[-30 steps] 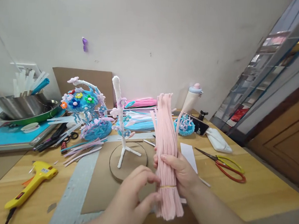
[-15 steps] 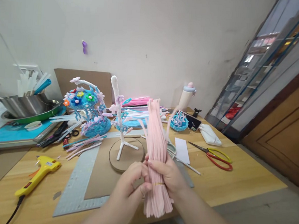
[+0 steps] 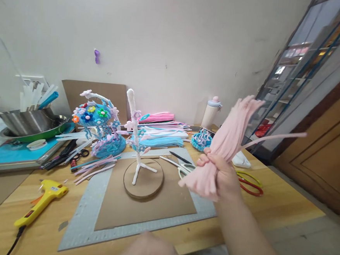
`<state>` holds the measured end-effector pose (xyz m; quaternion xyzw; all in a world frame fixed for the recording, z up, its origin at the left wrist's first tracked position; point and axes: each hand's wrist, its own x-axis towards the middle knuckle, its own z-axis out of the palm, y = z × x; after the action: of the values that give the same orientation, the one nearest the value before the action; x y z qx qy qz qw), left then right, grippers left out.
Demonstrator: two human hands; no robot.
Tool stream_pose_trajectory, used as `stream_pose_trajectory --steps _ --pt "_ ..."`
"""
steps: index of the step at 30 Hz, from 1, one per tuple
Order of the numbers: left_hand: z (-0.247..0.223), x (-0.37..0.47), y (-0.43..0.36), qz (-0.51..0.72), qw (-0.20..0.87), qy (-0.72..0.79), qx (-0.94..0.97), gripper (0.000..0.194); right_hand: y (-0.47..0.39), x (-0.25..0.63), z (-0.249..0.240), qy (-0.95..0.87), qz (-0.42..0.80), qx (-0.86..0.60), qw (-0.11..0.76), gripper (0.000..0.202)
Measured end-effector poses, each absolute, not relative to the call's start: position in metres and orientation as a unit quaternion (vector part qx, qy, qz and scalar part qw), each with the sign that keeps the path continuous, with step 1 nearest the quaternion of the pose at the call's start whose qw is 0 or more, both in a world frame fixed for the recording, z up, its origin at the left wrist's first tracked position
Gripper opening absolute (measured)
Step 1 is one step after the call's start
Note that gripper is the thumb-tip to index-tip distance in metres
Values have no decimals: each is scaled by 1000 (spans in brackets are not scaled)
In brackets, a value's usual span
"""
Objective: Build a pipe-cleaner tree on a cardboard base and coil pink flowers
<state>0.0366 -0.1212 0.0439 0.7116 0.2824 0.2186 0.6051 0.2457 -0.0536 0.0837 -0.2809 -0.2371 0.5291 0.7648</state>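
Note:
My right hand [image 3: 223, 174] is wrapped round the lower part of a thick bundle of pale pink pipe cleaners [image 3: 231, 128]. The bundle leans up to the right, and one loose stem sticks out sideways from it. My left hand [image 3: 152, 252] is low at the bottom edge, blurred and partly cut off, with its fingers hidden. On a cardboard sheet [image 3: 111, 212] stands a white fuzzy stem with pastel flowers [image 3: 137, 140] on splayed feet, inside a cardboard ring [image 3: 141, 198].
Left are a yellow glue gun [image 3: 44, 202], a decorated blue flower piece [image 3: 96, 114] and a metal bowl [image 3: 27, 121]. Pipe cleaner stacks [image 3: 160, 140] lie behind. Right are white-handled scissors [image 3: 184, 169], red-and-yellow scissors [image 3: 251, 189], a blue coral-like piece [image 3: 201, 139] and a bottle [image 3: 211, 113].
The pink bundle has moved right and tilted over in my right hand. My left hand has let go of it and dropped to the bottom edge.

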Motion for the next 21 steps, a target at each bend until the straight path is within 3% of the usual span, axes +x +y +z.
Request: stream_pose_trajectory --steps 4,7,10,14,16,18,21 --pt "57 26 -101 367 543 461 599 27 -83 268 63 -332 723 -190 575 16" --pt "61 27 -87 420 543 478 549 23 -110 273 32 -385 800 -134 440 18" --pt "66 37 -87 486 518 440 550 16 -127 274 11 -402 808 -184 389 23" --pt "73 51 -99 687 285 362 562 9 -133 278 7 -430 767 -309 362 19" --pt "75 55 -100 666 219 330 632 13 -133 280 10 -445 733 -375 351 23" --pt "73 59 -94 597 232 343 688 18 -133 278 14 -458 709 -426 325 33" --pt "64 66 -82 591 271 385 655 29 -134 272 22 -498 665 -473 292 56"
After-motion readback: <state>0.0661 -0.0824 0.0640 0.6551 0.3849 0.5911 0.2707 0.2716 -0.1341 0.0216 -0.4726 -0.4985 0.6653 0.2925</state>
